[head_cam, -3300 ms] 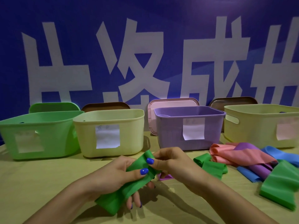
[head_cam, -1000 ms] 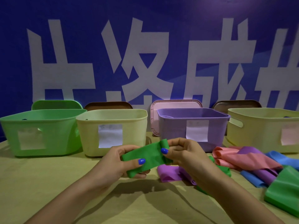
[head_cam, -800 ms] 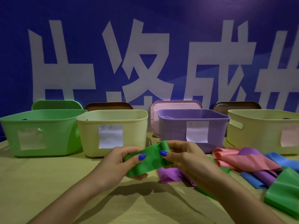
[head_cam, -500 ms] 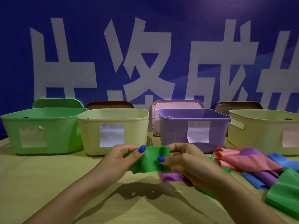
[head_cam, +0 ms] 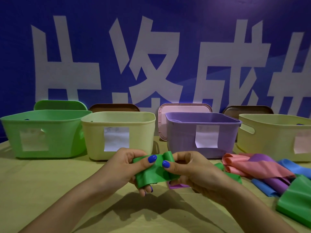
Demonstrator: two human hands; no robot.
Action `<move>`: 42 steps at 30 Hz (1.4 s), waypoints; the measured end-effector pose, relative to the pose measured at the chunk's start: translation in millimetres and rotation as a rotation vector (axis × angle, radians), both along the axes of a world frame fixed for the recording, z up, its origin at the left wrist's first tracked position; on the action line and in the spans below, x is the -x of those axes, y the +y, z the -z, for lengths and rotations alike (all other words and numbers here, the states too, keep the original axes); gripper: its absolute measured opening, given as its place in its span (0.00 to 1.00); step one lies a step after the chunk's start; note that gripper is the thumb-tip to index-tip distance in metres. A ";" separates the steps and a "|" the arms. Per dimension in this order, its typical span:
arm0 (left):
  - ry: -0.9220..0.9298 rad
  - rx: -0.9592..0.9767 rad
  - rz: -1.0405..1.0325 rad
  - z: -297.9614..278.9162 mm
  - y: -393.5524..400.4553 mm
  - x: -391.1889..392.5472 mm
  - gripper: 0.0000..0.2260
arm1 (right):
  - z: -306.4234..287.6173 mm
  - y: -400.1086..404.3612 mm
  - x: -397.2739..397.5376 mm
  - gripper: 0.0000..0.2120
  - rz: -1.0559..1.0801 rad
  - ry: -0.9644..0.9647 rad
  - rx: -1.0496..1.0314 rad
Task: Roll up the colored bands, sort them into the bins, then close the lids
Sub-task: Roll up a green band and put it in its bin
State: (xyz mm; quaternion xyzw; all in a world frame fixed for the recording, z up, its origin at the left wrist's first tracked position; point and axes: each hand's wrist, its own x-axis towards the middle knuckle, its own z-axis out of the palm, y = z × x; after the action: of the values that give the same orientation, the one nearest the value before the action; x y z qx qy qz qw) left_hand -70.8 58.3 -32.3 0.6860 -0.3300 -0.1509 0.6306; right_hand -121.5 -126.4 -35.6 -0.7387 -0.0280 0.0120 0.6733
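A green band (head_cam: 155, 172) is held above the table in front of me, its right end curled into a small roll. My left hand (head_cam: 124, 169) pinches its left part with thumb on top and fingers beneath. My right hand (head_cam: 190, 169) pinches the rolled end. Behind stand a green bin (head_cam: 43, 133), a cream bin (head_cam: 117, 133), a purple bin (head_cam: 202, 133) and a second cream bin (head_cam: 276, 137), all open, each with a paper label. Loose pink (head_cam: 249, 167), purple (head_cam: 276, 184), blue (head_cam: 296, 167) and green (head_cam: 296, 202) bands lie at the right.
Lids lean on the blue wall behind the bins: green (head_cam: 60, 105), brown (head_cam: 114, 107), pink (head_cam: 185, 107) and brown (head_cam: 247, 111). A purple band (head_cam: 178, 185) lies on the table (head_cam: 50, 190) under my right hand, another green band (head_cam: 232, 177) just behind my right wrist.
The green band's hanging tail has been taken up into the roll, and the flat length between my hands is shorter. Both hands have risen and now sit closer together.
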 end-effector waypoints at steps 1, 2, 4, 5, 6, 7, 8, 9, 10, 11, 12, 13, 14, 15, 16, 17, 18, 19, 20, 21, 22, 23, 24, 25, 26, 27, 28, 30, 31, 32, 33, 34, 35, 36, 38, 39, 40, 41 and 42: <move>-0.003 -0.002 0.010 0.7 -0.5 0.4 0.14 | 0.4 1.1 0.2 0.23 0.008 -0.010 0.015; -0.006 -0.004 0.021 1.6 -1.2 1.0 0.13 | 0.7 2.6 0.7 0.24 0.008 -0.016 0.031; -0.020 -0.019 0.038 2.9 -2.2 2.2 0.12 | 0.7 6.1 2.7 0.23 -0.026 -0.017 0.066; -0.028 -0.026 0.040 3.0 -2.4 3.2 0.11 | 0.2 7.8 4.0 0.21 -0.052 -0.017 0.081; -0.036 -0.029 0.040 3.3 -2.4 4.1 0.10 | -0.4 9.3 5.1 0.19 -0.072 -0.021 0.093; -0.042 -0.028 0.041 3.7 -2.8 5.1 0.09 | -0.7 10.0 6.0 0.18 -0.083 -0.027 0.105; -0.046 -0.026 0.042 4.2 -3.6 5.9 0.08 | -0.5 9.8 6.1 0.19 -0.083 -0.033 0.119; -0.049 -0.026 0.046 4.9 -4.7 6.7 0.08 | -0.2 9.6 6.0 0.20 -0.078 -0.039 0.142; -0.050 -0.029 0.051 5.9 -6.2 7.6 0.08 | 0.4 9.5 5.4 0.21 -0.070 -0.043 0.174; -0.049 -0.032 0.052 7.2 -7.9 7.9 0.08 | 1.1 9.3 4.9 0.22 -0.069 -0.046 0.203; -0.047 -0.035 0.049 8.5 -9.5 8.3 0.09 | 2.1 9.4 4.3 0.22 -0.075 -0.044 0.228; -0.048 -0.044 0.039 9.8 -10.9 8.6 0.10 | 3.2 9.7 3.6 0.22 -0.088 -0.037 0.247; -0.058 -0.062 0.023 11.0 -11.9 9.1 0.11 | 4.0 10.3 3.5 0.21 -0.099 -0.028 0.264; -0.079 -0.084 0.001 12.2 -12.8 9.5 0.12 | 5.5 11.4 2.9 0.20 -0.102 -0.020 0.284; -0.105 -0.100 -0.023 13.5 -13.5 9.7 0.13 | 7.0 12.1 2.3 0.20 -0.093 -0.020 0.320; -0.127 -0.106 -0.044 15.1 -14.5 9.1 0.13 | 8.6 13.3 1.6 0.21 -0.072 -0.026 0.367; -0.145 -0.107 -0.062 16.4 -15.3 8.5 0.11 | 10.2 14.4 1.1 0.22 -0.052 -0.035 0.410; -0.166 -0.112 -0.080 17.5 -16.0 8.0 0.10 | 11.7 15.3 1.0 0.23 -0.038 -0.046 0.436; -0.188 -0.116 -0.096 18.5 -16.3 7.0 0.09 | 12.7 15.9 1.2 0.25 -0.035 -0.057 0.437; -0.200 -0.111 -0.109 19.6 -16.1 5.7 0.09 | 12.9 16.2 1.8 0.27 -0.033 -0.069 0.411; -0.195 -0.098 -0.119 20.6 -15.5 4.3 0.10 | 11.7 16.2 2.6 0.29 -0.028 -0.078 0.353; -0.177 -0.083 -0.129 21.4 -14.2 2.5 0.09 | 9.7 15.6 3.1 0.31 -0.022 -0.083 0.288; -0.157 -0.072 -0.144 21.5 -13.0 0.7 0.09 | 7.9 13.9 3.1 0.33 -0.012 -0.085 0.236; -0.147 -0.063 -0.163 21.3 -11.6 -1.4 0.08 | 6.5 11.5 2.4 0.34 -0.005 -0.082 0.211; -0.146 -0.052 -0.179 20.5 -10.3 -3.3 0.08 | 4.9 9.2 1.7 0.31 -0.014 -0.078 0.202; -0.145 -0.037 -0.188 19.9 -9.9 -5.5 0.09 | 3.9 7.8 1.2 0.25 -0.026 -0.086 0.200; -0.141 -0.028 -0.192 19.0 -9.9 -7.4 0.10 | 3.4 7.5 0.9 0.16 -0.030 -0.098 0.200; -0.119 -0.017 -0.200 18.3 -9.8 -11.2 0.11 | 4.2 5.6 -0.4 0.10 0.002 -0.129 0.252; -0.101 -0.006 -0.205 18.6 -9.9 -12.8 0.11 | 5.1 4.1 -1.2 0.11 0.036 -0.150 0.288; -0.085 0.000 -0.212 19.1 -10.1 -14.0 0.12 | 5.7 2.7 -2.0 0.12 0.069 -0.174 0.320; -0.076 -0.002 -0.225 20.4 -10.0 -15.3 0.13 | 6.0 1.8 -2.3 0.12 0.095 -0.191 0.340; -0.072 -0.010 -0.240 21.4 -10.3 -16.2 0.13 | 6.4 1.3 -3.0 0.11 0.111 -0.196 0.347; -0.071 -0.015 -0.250 23.0 -10.4 -17.2 0.13 | 7.3 1.3 -4.1 0.10 0.124 -0.181 0.335; -0.068 -0.012 -0.254 24.0 -10.7 -18.0 0.12 | 8.4 2.1 -5.0 0.08 0.130 -0.155 0.300; -0.053 0.017 -0.261 25.5 -11.7 -20.3 0.07 | 11.6 4.1 -7.6 0.07 0.128 -0.106 0.208; -0.046 0.032 -0.265 25.9 -12.1 -21.0 0.05 | 12.6 5.5 -8.6 0.07 0.128 -0.094 0.177; -0.038 0.041 -0.262 26.2 -12.5 -21.1 0.05 | 13.8 6.0 -9.7 0.08 0.136 -0.088 0.163; -0.038 0.039 -0.250 26.3 -12.6 -20.8 0.05 | 14.8 6.2 -10.6 0.09 0.145 -0.088 0.154; -0.041 0.030 -0.231 26.0 -12.8 -19.8 0.06 | 15.3 6.0 -10.9 0.11 0.153 -0.090 0.155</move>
State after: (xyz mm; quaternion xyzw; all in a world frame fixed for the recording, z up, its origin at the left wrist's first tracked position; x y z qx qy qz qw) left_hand -50.9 45.4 -58.3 0.7128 -0.2639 -0.0585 0.6472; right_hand -110.6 -120.4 -50.9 -0.7883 -0.0007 -0.0704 0.6113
